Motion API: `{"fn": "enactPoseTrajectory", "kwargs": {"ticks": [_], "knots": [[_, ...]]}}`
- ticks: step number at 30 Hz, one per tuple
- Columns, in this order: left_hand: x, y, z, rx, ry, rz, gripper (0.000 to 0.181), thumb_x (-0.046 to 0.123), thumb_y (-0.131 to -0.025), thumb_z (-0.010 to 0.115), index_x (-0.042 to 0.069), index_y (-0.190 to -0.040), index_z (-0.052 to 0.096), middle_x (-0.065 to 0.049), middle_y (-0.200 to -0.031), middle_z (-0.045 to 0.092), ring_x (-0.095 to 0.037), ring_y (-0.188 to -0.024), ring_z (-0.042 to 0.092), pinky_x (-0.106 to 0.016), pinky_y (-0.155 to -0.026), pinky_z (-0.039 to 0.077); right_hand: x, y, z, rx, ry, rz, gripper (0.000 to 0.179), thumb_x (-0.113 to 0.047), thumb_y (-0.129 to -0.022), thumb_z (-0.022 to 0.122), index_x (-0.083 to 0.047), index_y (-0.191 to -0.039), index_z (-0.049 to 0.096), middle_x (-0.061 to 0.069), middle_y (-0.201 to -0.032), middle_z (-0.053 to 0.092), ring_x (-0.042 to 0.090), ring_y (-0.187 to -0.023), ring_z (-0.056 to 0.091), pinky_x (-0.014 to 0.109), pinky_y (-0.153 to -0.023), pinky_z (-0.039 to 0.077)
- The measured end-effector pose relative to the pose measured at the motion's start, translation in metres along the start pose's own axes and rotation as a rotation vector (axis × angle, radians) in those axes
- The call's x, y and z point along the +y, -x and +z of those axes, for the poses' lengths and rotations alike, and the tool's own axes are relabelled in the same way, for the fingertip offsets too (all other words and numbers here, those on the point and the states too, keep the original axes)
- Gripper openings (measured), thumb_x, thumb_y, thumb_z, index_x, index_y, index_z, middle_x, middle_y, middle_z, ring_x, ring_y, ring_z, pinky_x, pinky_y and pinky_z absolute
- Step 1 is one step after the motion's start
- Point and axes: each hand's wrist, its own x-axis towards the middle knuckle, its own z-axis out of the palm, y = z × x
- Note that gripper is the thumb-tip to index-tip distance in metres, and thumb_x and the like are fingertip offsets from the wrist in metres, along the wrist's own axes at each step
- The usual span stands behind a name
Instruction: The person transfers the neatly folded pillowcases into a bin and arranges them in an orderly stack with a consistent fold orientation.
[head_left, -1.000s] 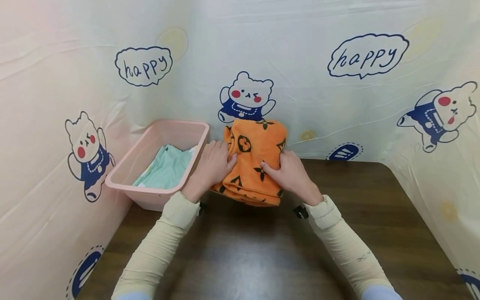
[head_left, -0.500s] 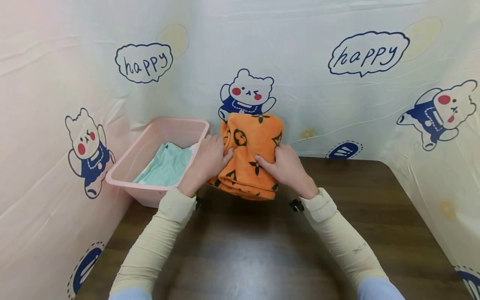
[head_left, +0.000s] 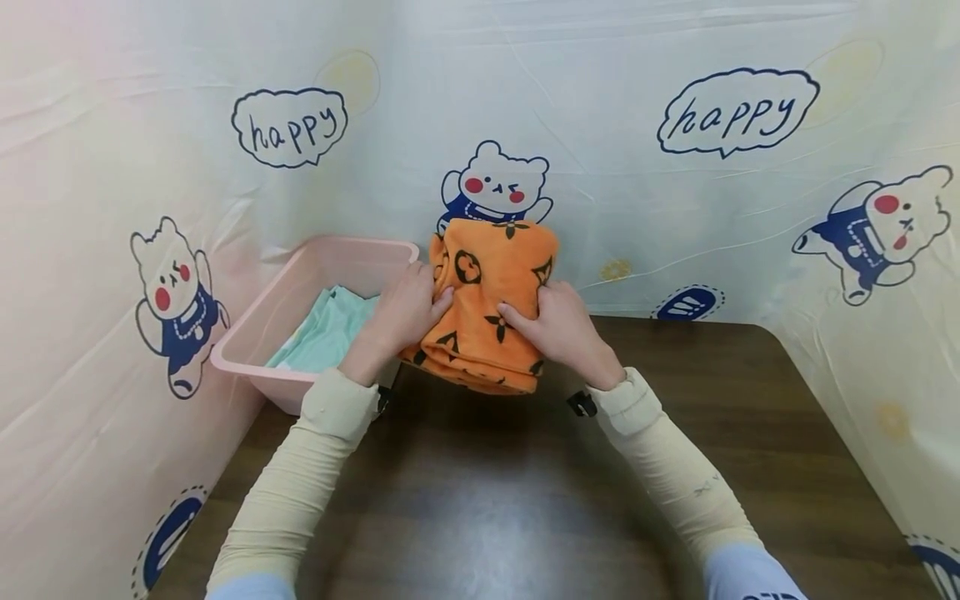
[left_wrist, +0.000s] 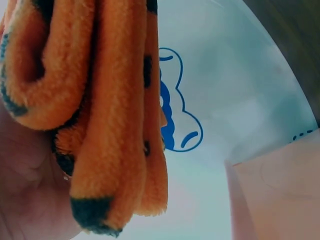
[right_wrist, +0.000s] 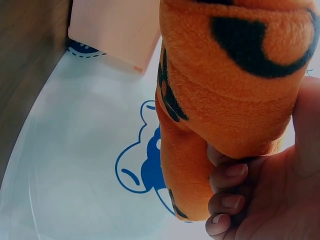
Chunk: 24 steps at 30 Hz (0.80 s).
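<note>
A folded orange fleece cloth with dark flower and emblem prints (head_left: 487,283) is held up above the table, its folded layers showing along the lower edge. My left hand (head_left: 405,308) grips its left side, thumb on the front face. On the right side my right hand (head_left: 564,327) grips it the same way, and in the right wrist view its fingers (right_wrist: 227,200) curl under the cloth. The left wrist view shows thick folds of the fleece (left_wrist: 115,110) against the palm. Just left of the left hand stands a pink plastic basin (head_left: 247,362), partly covered by that hand.
Inside the basin lies a folded mint-green cloth (head_left: 322,329). The dark wooden table (head_left: 675,450) extends to the right and front. A pale curtain (head_left: 615,200) with bear prints hangs behind and at both sides.
Both hands have moved left and slightly up with the orange cloth, closer to the basin. The left hand now covers more of the basin's right rim.
</note>
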Motion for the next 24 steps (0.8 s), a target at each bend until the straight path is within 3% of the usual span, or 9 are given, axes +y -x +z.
{"fn": "enactPoseTrajectory", "kwargs": {"ticks": [7, 14, 20, 24], "knots": [[-0.004, -0.002, -0.01, -0.048, 0.047, -0.014, 0.034, 0.031, -0.106, 0.05, -0.002, -0.1, 0.055, -0.016, -0.091, 0.054, -0.033, -0.089, 0.053, -0.046, -0.082, 0.047, -0.004, -0.006, 0.001, -0.003, 0.002, 0.014, 0.059, -0.065, -0.096, 0.054, -0.007, -0.092, 0.064, 0.004, -0.072, 0.059, 0.02, -0.068, 0.057, 0.034, -0.06, 0.048], [-0.008, -0.002, -0.018, -0.065, 0.061, -0.037, 0.043, 0.033, -0.107, 0.048, -0.008, -0.118, 0.055, -0.021, -0.103, 0.055, -0.035, -0.097, 0.054, -0.05, -0.089, 0.047, -0.008, -0.012, 0.0, -0.01, -0.029, 0.011, 0.057, -0.065, -0.096, 0.053, -0.009, -0.092, 0.063, 0.003, -0.072, 0.06, 0.018, -0.065, 0.058, 0.033, -0.059, 0.049], [-0.017, 0.001, -0.021, -0.064, 0.067, -0.041, 0.04, 0.032, -0.107, 0.047, -0.007, -0.114, 0.054, -0.02, -0.099, 0.055, -0.036, -0.095, 0.052, -0.05, -0.086, 0.046, -0.015, -0.017, 0.001, -0.011, -0.025, -0.002, 0.06, -0.066, -0.096, 0.052, -0.008, -0.091, 0.063, 0.004, -0.072, 0.059, 0.018, -0.066, 0.057, 0.033, -0.058, 0.047], [-0.02, 0.003, -0.022, -0.053, 0.068, -0.025, 0.048, 0.033, -0.107, 0.047, -0.008, -0.133, 0.047, -0.024, -0.111, 0.058, -0.039, -0.106, 0.053, -0.053, -0.094, 0.044, -0.018, -0.017, 0.003, -0.02, -0.027, -0.002, 0.061, -0.066, -0.096, 0.053, -0.007, -0.09, 0.064, 0.005, -0.072, 0.059, 0.019, -0.066, 0.056, 0.033, -0.058, 0.047]]}}
